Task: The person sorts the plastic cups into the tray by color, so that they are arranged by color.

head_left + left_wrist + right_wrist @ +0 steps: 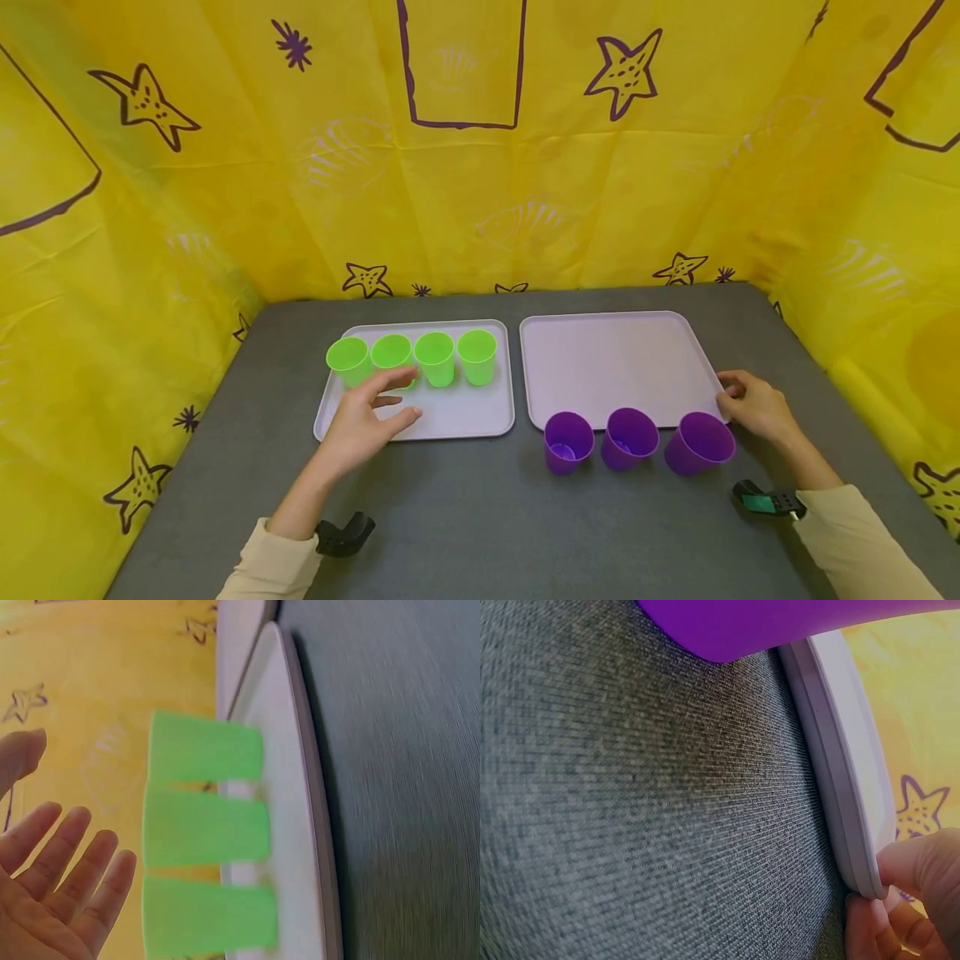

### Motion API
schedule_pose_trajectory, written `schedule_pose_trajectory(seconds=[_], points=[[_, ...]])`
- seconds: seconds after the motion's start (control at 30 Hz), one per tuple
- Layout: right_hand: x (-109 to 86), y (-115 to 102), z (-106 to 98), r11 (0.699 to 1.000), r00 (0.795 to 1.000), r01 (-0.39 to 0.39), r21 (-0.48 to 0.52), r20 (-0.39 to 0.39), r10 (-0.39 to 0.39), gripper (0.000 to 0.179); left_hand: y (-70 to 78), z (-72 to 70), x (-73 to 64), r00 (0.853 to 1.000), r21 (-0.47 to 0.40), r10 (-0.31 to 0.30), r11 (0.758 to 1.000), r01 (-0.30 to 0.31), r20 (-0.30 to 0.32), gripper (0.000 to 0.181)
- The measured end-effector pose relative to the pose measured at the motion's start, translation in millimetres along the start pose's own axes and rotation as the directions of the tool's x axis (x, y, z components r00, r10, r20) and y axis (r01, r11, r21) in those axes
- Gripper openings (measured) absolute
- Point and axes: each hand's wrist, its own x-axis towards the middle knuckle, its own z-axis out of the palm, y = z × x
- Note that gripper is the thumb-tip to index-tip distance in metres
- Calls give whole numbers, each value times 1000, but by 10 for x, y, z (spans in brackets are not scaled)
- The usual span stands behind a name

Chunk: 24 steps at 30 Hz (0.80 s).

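Purple cups (630, 454) sit by the near edge of the right tray (615, 367); right hand (759, 408) pinches that tray's near-right corner. Left hand (363, 429), open and empty, hovers by green cups (437, 371) toward the left tray's (468, 417) far edge. Guessing tray-adjusting; next needs steady fingers.

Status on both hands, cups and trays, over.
Left hand empty, near four green cups on left tray. Right hand pinching edge of right tray. Three purple cups along its near side.
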Motion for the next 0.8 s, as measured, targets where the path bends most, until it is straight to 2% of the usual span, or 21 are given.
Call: schedule_pose_trajectory(seconds=[0.1, 0.23, 0.37, 0.5, 0.67, 0.8], points=[[-2, 3, 7, 1000, 1000, -2, 2, -1, 2, 40, 201, 95, 12, 999, -15, 21, 1000, -20, 39, 51], [-4, 5, 11, 1000, 1000, -6, 10, 1, 6, 40, 276, 241, 57, 994, -40, 53, 998, -49, 96, 57], [-5, 10, 14, 1000, 1000, -5, 11, -3, 5, 40, 197, 461, 119, 985, -71, 92, 994, -83, 148, 65], [-4, 15, 18, 1000, 1000, -9, 9, -8, 9, 40, 86, 727, 186, 973, -67, 113, 993, -101, 201, 72], [-3, 13, 23, 1000, 1000, -19, 19, -10, 19, 40, 136, 974, 241, 955, -36, 125, 992, -120, 269, 76], [-6, 11, 27, 999, 1000, -24, 23, -11, 25, 41, 169, 1130, 269, 943, -49, 127, 992, -117, 308, 78]])
